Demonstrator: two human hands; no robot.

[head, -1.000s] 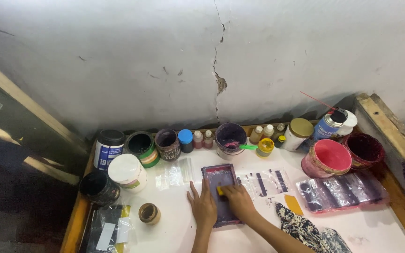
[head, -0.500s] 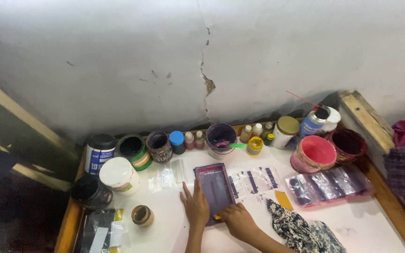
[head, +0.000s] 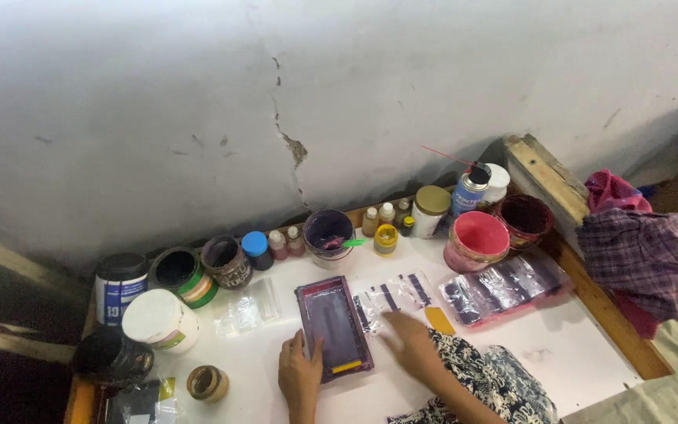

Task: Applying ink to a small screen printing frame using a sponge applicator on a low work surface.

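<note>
The right hand (head: pixel 408 344) has come off the small printing screen (head: pixel 333 327) and now lies flat to its right, fingers spread on clear plastic sleeves (head: pixel 390 294). The left hand (head: pixel 300 369) rests open against the screen's near left edge. The screen is a dark purple-stained frame with a yellow squeegee (head: pixel 347 366) at its near end, lying mid-table (head: pixel 559 345). Paint pots line the cracked grey wall (head: pixel 292 149).

Clear plastic packets (head: pixel 504 284) beside pink tub (head: pixel 476 239); blue-labelled spray can (head: pixel 468 191), perhaps.
</note>
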